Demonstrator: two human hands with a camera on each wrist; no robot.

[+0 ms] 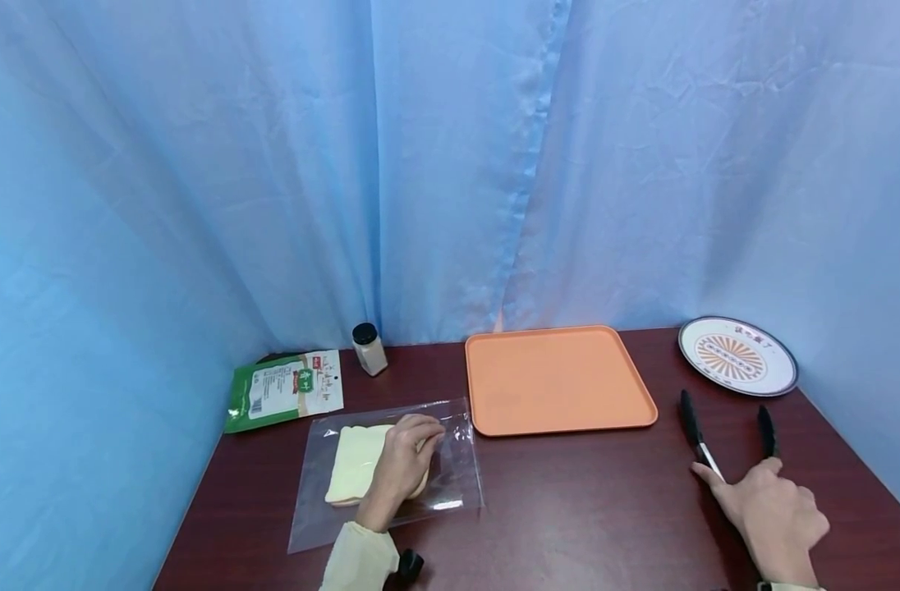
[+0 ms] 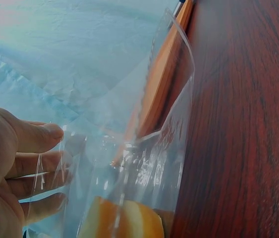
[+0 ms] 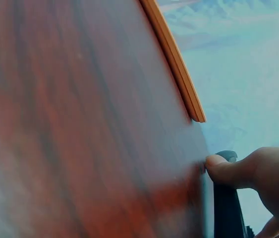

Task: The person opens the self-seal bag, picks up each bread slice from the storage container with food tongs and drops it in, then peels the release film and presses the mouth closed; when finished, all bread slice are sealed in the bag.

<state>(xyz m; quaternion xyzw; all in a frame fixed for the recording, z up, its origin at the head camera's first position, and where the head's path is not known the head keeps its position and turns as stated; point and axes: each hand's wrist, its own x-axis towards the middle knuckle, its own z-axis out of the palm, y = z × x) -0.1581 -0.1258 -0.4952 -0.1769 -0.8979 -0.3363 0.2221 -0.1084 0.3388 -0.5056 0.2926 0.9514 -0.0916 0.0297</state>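
My left hand [image 1: 401,464] reaches over a clear plastic bag [image 1: 457,472] that lies on the table with sliced bread [image 1: 355,464] inside. In the left wrist view, the thumb and fingers pinch the bag's film [image 2: 124,158] near its mouth, which gapes away from the bread's crust [image 2: 151,218]. Over at the right, my right hand [image 1: 773,513] grips a pair of tongs [image 1: 690,423] with black tips, spread apart and directed toward the back. The right wrist view shows the thumb pressed on a tong arm [image 3: 227,208]; the other fingers are partly hidden.
An orange tray [image 1: 557,382] lies at the back middle, right beside the bag. Behind the tongs is a patterned white plate [image 1: 778,365]. A green and white packet [image 1: 283,390] and a black-capped jar [image 1: 371,355] stand at the back left, before blue curtains [image 1: 450,180].
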